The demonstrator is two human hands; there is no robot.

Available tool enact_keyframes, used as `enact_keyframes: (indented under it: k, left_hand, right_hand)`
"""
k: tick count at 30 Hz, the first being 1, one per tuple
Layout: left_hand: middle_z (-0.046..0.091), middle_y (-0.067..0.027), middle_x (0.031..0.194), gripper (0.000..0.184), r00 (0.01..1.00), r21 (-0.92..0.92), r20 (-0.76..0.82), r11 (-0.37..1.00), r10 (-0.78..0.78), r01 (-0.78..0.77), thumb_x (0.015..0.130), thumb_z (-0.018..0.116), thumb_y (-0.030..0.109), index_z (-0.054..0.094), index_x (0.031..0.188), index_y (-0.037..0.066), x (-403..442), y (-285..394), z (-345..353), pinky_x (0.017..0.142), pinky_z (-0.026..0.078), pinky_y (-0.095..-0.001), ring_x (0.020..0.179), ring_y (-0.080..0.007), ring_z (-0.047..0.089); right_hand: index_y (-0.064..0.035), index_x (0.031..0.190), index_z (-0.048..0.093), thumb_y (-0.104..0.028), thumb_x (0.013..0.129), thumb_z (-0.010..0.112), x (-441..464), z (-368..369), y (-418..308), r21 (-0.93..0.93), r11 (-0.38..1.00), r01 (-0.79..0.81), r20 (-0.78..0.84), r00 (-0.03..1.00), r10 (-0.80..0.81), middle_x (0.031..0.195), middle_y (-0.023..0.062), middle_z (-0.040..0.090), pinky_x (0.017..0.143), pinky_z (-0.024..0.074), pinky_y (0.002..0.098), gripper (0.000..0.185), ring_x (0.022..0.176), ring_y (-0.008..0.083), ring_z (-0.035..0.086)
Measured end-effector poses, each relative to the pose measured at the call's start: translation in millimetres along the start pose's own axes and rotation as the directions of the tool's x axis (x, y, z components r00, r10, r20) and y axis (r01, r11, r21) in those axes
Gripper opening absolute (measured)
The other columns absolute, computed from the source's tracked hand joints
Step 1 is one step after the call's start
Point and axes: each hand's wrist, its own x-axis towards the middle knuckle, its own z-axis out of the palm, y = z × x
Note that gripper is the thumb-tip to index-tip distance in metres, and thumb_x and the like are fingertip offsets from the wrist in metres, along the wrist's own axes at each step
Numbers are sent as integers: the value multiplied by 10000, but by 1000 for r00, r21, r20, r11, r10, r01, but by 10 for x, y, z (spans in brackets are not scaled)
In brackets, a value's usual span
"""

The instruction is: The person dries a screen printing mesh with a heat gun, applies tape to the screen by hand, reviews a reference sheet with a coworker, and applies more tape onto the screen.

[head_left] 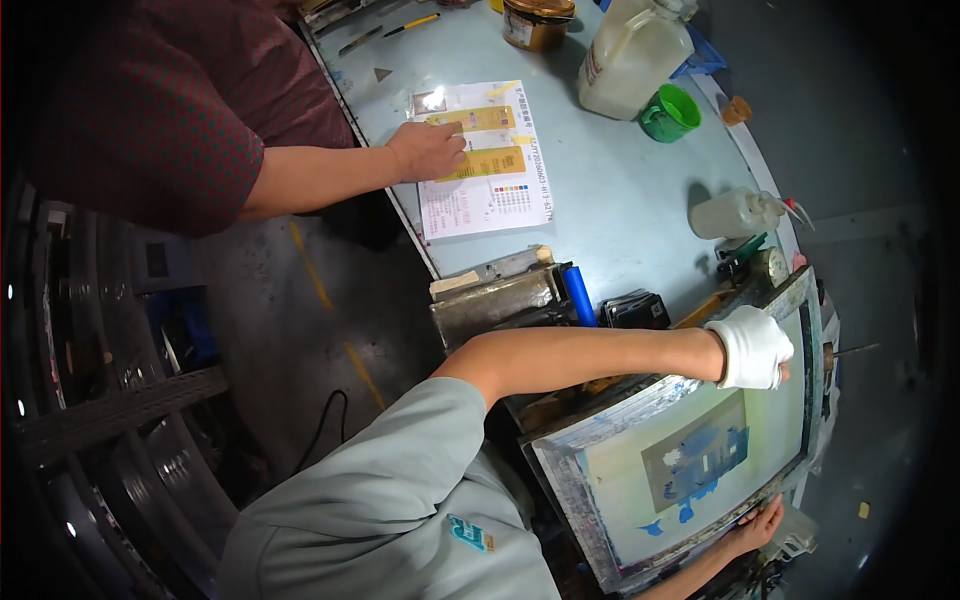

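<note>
Head feed: I see the framed screen [695, 460] near the table [600, 200], blue stains on its mesh | left hand [755, 350]: white-gloved, fingers curled, at the screen's upper side as I view it; whether holding anything, I cannot tell | right hand [763, 522]: bare, closed on the screen's lower edge | co-worker's hand [430, 152]: on printed sheet [480, 198]

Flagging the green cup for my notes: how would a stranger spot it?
Find the pale worktable across the top of the view. On it, look for the large translucent jug; the green cup sits just below and right of it. Its bright green colour and open top set it apart.
</note>
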Motion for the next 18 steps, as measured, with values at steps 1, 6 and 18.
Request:
enact_keyframes:
  k: [1, 6, 18]
  left_hand:
    - [648, -148, 635, 241, 1000, -6, 4, 1000, 0, 0, 810, 651, 305, 697, 730, 82, -1, 4, -7, 600, 519, -444, 609, -353, 652]
    - [646, -149, 634, 262, 1000, 10, 25, 1000, 12, -12, 824, 641, 314, 688, 727, 75, -19, 30, -74, 605, 517, -445, 606, -355, 649]
    - [639, -145, 622, 246, 999, 9, 35, 1000, 29, -30, 815, 643, 303, 678, 711, 83, -40, 22, -94, 579, 507, -447, 584, -349, 640]
  right_hand:
    - [-84, 1017, 621, -233, 1014, 591, 28, -29, 22, -13, 1000, -13, -6, 1000, 13, 588, -57, 448, 378, 242, 199, 152, 437, 5, 326]
    - [-81, 1009, 615, -252, 1006, 608, -84, 113, -126, 36, 999, -18, -13, 1000, 19, 580, -57, 441, 377, 237, 207, 170, 433, 6, 319]
    - [-80, 1015, 625, -244, 1007, 606, -24, 60, -59, 2, 1000, -25, -33, 999, 25, 571, -52, 447, 375, 240, 205, 166, 434, 9, 331]
